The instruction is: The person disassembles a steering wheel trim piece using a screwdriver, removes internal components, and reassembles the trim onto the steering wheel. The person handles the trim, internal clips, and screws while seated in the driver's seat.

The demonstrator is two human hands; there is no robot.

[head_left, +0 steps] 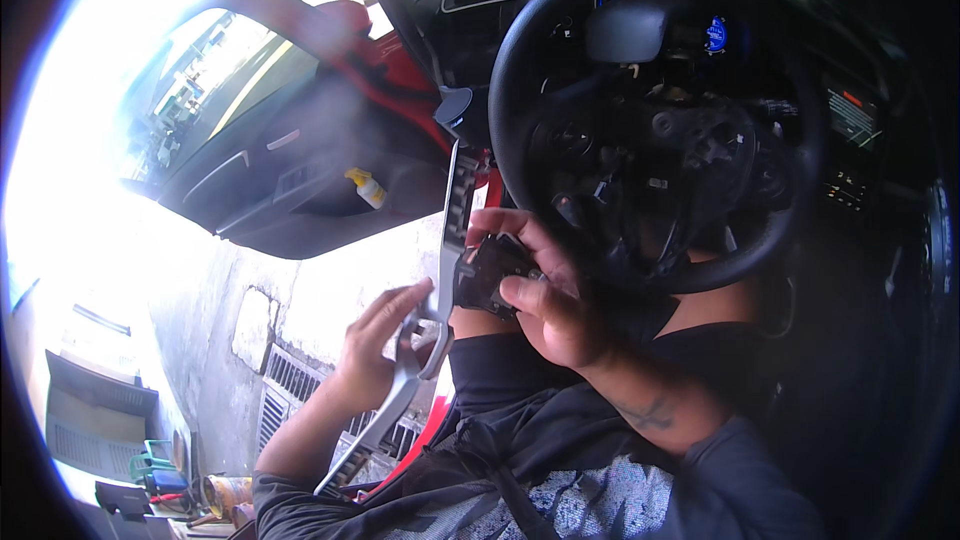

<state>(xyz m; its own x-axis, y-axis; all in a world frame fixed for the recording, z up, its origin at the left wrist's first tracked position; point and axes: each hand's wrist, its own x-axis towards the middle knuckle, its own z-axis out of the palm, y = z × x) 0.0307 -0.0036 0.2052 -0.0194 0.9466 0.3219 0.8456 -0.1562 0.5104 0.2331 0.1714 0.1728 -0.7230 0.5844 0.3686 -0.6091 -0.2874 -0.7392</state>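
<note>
Head view, left hand: the left hand (375,350) closes round the lower part of a long silver trim strip (440,270), fingers curled over its front edge and thumb hidden behind; the grip is clamped on the strip.
Head view, right hand: the right hand (545,305) is shut on a small black switch unit (490,275), thumb on its near face and fingertips over its top; how tightly cannot be told.
Where the pieces sit: the black switch unit lies just right of the left-hand grip, touching the strip's side; the strip runs up from that grip toward the steering wheel (520,70) and down past it toward the person's lap.
Handling, strip: it looks like thin, stiff moulded plastic with a smooth painted face, probably light, somewhat slippery, and liable to snap or scratch if bent along its length.
Handling, switch unit: it appears to be hard plastic, light and compact, with small clips or pins that are likely fragile.
Where to hold: the strip is best taken near the middle, close to the unit, rather than at its ends; the unit by its solid sides, not its buttons.
Around the grips: an open car door (290,170) with a yellow-capped bottle (366,187) in its pocket lies up and left of the left hand.
</note>
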